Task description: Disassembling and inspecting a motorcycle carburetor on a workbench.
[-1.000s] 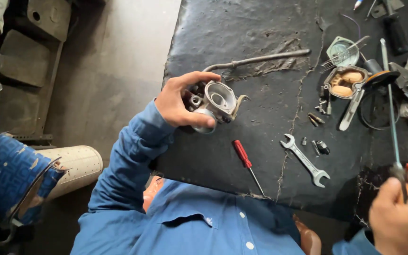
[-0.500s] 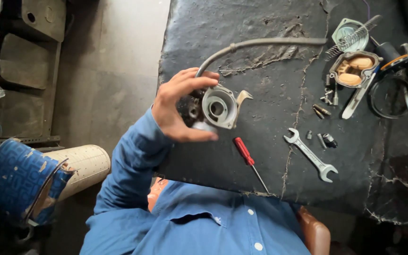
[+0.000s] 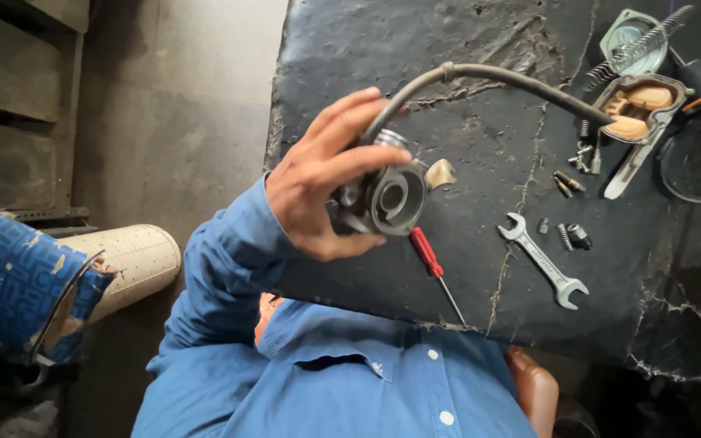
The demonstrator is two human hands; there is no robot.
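Observation:
My left hand (image 3: 318, 174) grips a grey metal carburetor body (image 3: 387, 195) and holds it above the black worktop (image 3: 464, 49), its round bore turned toward me. A grey hose (image 3: 496, 77) curves from the top of the part across the worktop to the right. Just under the part lies a red-handled screwdriver (image 3: 432, 264). My right hand is out of view.
A combination wrench (image 3: 544, 261) lies right of the screwdriver, with small screws and jets (image 3: 569, 235) near it. A metal bowl with tan floats (image 3: 638, 109), a spring (image 3: 638, 47), a round cover (image 3: 628, 32) and a black ring (image 3: 698, 162) sit far right. A blue-wrapped cylinder (image 3: 34, 284) stands at left.
My left hand has lifted the carburetor body closer and turned it. My right hand, which held a long tool at the lower right a second ago, has left the view.

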